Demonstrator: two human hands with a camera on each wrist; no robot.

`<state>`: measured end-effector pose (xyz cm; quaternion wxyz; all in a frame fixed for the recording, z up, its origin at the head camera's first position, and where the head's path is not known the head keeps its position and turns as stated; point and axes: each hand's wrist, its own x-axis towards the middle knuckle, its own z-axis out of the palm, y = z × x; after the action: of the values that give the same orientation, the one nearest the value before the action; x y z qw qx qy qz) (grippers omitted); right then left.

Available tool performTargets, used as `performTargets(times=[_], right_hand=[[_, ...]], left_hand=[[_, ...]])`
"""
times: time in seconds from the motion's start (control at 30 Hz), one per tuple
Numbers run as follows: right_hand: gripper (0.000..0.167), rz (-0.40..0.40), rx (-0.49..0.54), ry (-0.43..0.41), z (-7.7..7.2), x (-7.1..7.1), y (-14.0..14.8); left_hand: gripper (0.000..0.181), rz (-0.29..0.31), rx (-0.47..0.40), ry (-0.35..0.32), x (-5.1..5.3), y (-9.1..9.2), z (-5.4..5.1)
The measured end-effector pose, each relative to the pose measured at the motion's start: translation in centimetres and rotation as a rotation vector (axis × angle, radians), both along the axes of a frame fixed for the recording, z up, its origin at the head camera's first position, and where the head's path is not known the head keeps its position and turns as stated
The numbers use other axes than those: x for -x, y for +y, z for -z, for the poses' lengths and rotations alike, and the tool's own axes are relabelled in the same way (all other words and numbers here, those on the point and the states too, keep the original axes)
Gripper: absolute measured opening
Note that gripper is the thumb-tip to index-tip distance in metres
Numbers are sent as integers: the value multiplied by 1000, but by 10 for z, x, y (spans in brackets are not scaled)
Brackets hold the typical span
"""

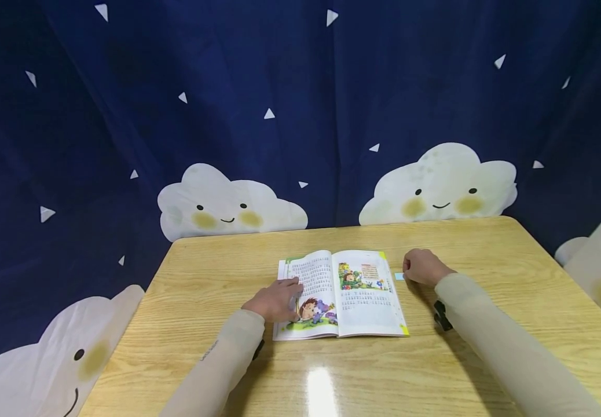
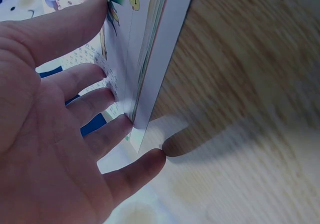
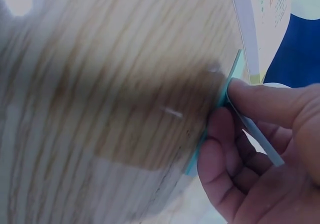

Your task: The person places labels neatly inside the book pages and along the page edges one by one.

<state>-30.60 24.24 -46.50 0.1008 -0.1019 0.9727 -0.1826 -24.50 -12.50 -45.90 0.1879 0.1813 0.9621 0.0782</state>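
An open picture book (image 1: 365, 321) lies on the table, with text and cartoon animals across both pages. My left hand (image 1: 274, 301) rests on the left page with its fingers spread. In the left wrist view, the thumb and several fingertips touch the book's page (image 2: 135, 48), while the little finger extends past its edge. Right of the book, my right hand (image 1: 425, 267) is at a small light blue sticky note pad (image 1: 399, 276). In the right wrist view, thumb and fingers pinch a pale slip (image 3: 265, 145) that angles up from the teal-edged pad (image 3: 196, 156).
The wooden table (image 1: 201, 284) reaches back to a dark blue curtain (image 1: 227, 69) with white triangles and smiling clouds. A black strap piece (image 1: 442, 315) shows under the right wrist. Light glares off the table in front of the book.
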Motion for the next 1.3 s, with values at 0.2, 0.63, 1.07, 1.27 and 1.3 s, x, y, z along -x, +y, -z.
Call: performTargets(times=[0.2,0.63,1.07,1.27,1.3], right_hand=[[10,-16,11,24,1,0,2],[10,18,-36,59,3,-3,1],[18,41,0,57,0,-6,0],[17,53,13,43,0,-4,0],[17,54,15,41,1,-4,0]], left_hand=[[72,0,-6,0,0,-1,-2],[72,9,-3,7,2,-1,-2],[72,6,-17,4,0,-2,0],[71,4,-14,2,-1,-1,0],[71,4,-13,2,-1,-1,0]])
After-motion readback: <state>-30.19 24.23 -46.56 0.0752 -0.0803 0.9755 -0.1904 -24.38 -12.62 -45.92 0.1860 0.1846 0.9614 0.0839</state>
